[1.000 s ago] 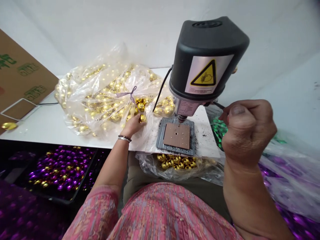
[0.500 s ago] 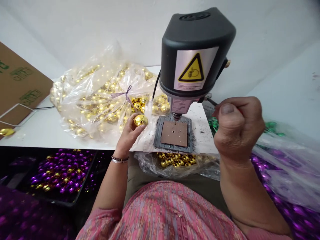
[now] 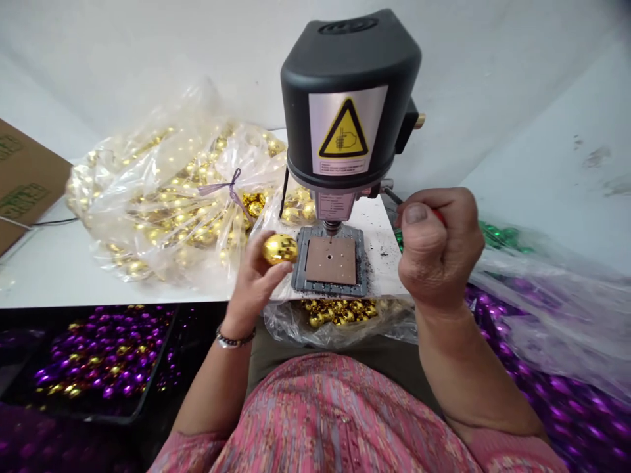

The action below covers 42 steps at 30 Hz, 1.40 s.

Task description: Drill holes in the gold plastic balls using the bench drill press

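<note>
Two hands at the bench drill (image 3: 345,112): my left hand (image 3: 251,292), fingers curled around a gold ornament ball (image 3: 279,249), now lifted from the plastic bag (image 3: 162,217), my right hand (image 3: 438,249) closed on the feed lever (image 3: 393,196).

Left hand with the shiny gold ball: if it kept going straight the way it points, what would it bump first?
Probably the clear plastic bag of gold balls, just beside the drill. The gold ball in the left hand would touch first. Depth is hard to judge here.

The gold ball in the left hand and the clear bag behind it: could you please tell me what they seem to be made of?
The gold ball looks like plastic or glass with a mirror coating: its sharp, bright reflections show that, but not which base. The clear bag seems thin polyethylene, crinkled and see-through.
</note>
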### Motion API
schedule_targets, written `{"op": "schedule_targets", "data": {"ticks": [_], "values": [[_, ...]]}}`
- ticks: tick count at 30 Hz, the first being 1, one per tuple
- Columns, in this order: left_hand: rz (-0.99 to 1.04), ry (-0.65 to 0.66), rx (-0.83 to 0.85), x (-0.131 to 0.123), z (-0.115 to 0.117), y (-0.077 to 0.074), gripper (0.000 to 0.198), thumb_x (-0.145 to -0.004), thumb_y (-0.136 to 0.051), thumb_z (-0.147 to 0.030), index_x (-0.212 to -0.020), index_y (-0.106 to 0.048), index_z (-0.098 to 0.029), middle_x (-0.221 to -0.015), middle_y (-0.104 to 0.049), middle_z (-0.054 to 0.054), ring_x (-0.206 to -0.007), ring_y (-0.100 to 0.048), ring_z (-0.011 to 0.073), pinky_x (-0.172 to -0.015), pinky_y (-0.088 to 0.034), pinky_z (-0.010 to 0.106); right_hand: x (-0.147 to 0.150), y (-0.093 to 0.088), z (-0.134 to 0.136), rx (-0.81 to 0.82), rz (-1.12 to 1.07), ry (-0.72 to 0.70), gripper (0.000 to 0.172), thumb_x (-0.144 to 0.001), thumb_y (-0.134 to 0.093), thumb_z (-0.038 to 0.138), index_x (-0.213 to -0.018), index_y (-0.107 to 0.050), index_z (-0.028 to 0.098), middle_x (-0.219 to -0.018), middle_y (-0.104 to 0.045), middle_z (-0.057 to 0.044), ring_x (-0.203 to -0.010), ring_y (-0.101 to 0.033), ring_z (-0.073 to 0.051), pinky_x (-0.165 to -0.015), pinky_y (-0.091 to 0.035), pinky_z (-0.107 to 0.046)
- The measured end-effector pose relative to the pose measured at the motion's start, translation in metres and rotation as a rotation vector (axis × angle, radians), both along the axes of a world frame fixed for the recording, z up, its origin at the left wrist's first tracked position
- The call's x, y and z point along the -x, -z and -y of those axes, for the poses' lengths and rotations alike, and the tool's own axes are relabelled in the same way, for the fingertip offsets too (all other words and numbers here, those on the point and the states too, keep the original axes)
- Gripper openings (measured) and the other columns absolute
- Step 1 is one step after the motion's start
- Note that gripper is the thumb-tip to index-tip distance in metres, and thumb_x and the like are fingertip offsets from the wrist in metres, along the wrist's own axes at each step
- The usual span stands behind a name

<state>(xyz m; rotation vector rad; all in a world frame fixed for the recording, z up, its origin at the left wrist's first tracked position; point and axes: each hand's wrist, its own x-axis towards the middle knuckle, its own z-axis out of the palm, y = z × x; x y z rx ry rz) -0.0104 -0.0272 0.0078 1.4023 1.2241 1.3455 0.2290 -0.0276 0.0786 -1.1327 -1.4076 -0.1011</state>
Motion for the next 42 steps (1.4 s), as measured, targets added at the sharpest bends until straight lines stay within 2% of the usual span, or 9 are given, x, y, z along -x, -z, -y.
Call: {"op": "schedule_targets", "data": {"ticks": [4, 8, 14, 21, 25, 31, 34, 37, 42], "values": [[-0.074, 0.195, 0.254, -0.028, -0.014, 0.026, 0.057, -0.079, -0.069, -0.048, -0.126, -0.054, -0.020, -0.103, -0.068, 0.005, -0.082, -0.063, 0.0146, -0.068, -0.053, 0.025, -0.001, -0.003, 0.002, 0.008, 0.025, -0.023, 0.027, -0.098, -0.042, 0.044, -0.087, -0.056, 0.024, -0.073, -0.058, 0.004, -0.063, -0.054, -0.007, -0.060, -0.045, -0.024], [-0.141, 0.295, 0.361, -0.039, -0.030, 0.032, 0.058, -0.081, -0.066, -0.051, -0.127, -0.055, -0.017, -0.086, -0.064, 0.001, -0.062, -0.052, 0.0093, -0.055, -0.043, 0.021, -0.002, -0.006, 0.003, -0.020, 0.042, -0.062, 0.024, -0.098, -0.043, 0.041, -0.087, -0.055, 0.025, -0.073, -0.059, 0.005, -0.061, -0.053, -0.006, -0.059, -0.044, -0.023], [-0.265, 0.324, 0.327, -0.042, -0.038, 0.027, 0.056, -0.084, -0.064, -0.051, -0.128, -0.058, -0.017, -0.098, -0.067, 0.004, -0.076, -0.057, 0.0129, -0.067, -0.046, 0.022, -0.002, -0.005, 0.002, -0.060, -0.023, -0.130, 0.016, -0.096, -0.049, 0.036, -0.087, -0.056, 0.025, -0.071, -0.058, 0.006, -0.059, -0.052, -0.005, -0.058, -0.045, -0.021], [-0.362, 0.273, 0.246, -0.042, -0.041, 0.036, 0.056, -0.086, -0.064, -0.046, -0.135, -0.058, -0.018, -0.104, -0.070, 0.006, -0.088, -0.062, 0.0187, -0.082, -0.051, 0.030, -0.002, -0.004, 0.002, -0.055, -0.027, -0.137, 0.015, -0.096, -0.050, 0.036, -0.087, -0.056, 0.025, -0.074, -0.060, 0.006, -0.063, -0.055, -0.005, -0.060, -0.045, -0.021], [-0.361, 0.246, 0.229, -0.042, -0.038, 0.038, 0.060, -0.089, -0.061, -0.044, -0.142, -0.052, -0.018, -0.103, -0.070, 0.006, -0.082, -0.062, 0.0163, -0.078, -0.052, 0.029, -0.001, -0.006, 0.003, -0.046, -0.013, -0.125, 0.018, -0.096, -0.048, 0.035, -0.084, -0.055, 0.024, -0.071, -0.058, 0.006, -0.061, -0.052, -0.005, -0.059, -0.043, -0.021], [-0.409, 0.231, 0.284, -0.044, -0.034, 0.029, 0.057, -0.092, -0.059, -0.038, -0.144, -0.050, -0.017, -0.089, -0.068, 0.003, -0.057, -0.054, 0.0088, -0.055, -0.045, 0.021, -0.002, -0.036, -0.009, 0.033, -0.030, -0.044, 0.027, -0.094, -0.048, 0.039, -0.072, -0.049, 0.022, -0.061, -0.046, 0.005, -0.058, -0.042, -0.008, -0.060, -0.038, -0.025], [-0.435, 0.238, 0.246, -0.044, -0.034, 0.029, 0.053, -0.093, -0.056, -0.037, -0.142, -0.051, -0.017, -0.089, -0.068, 0.003, -0.058, -0.056, 0.0091, -0.056, -0.047, 0.021, -0.006, -0.060, -0.028, 0.087, -0.051, -0.053, 0.031, -0.093, -0.047, 0.035, -0.067, -0.035, 0.022, -0.059, -0.033, 0.006, -0.058, -0.030, -0.007, -0.062, -0.033, -0.025], [-0.462, 0.267, 0.210, -0.042, -0.035, 0.031, 0.055, -0.090, -0.060, -0.039, -0.141, -0.053, -0.017, -0.097, -0.070, 0.005, -0.066, -0.059, 0.0110, -0.062, -0.049, 0.022, -0.009, -0.078, -0.051, 0.140, -0.054, -0.059, 0.033, -0.095, -0.044, 0.029, -0.065, -0.032, 0.021, -0.062, -0.034, 0.007, -0.063, -0.031, -0.005, -0.065, -0.028, -0.025], [-0.516, 0.250, 0.196, -0.041, -0.036, 0.033, 0.059, -0.084, -0.067, -0.041, -0.137, -0.055, -0.018, -0.105, -0.071, 0.006, -0.079, -0.063, 0.0157, -0.073, -0.052, 0.026, -0.009, -0.091, -0.077, 0.262, -0.131, -0.040, 0.040, -0.097, -0.045, 0.023, -0.060, -0.031, 0.020, -0.062, -0.032, 0.008, -0.064, -0.029, -0.003, -0.068, -0.027, -0.023]]}}
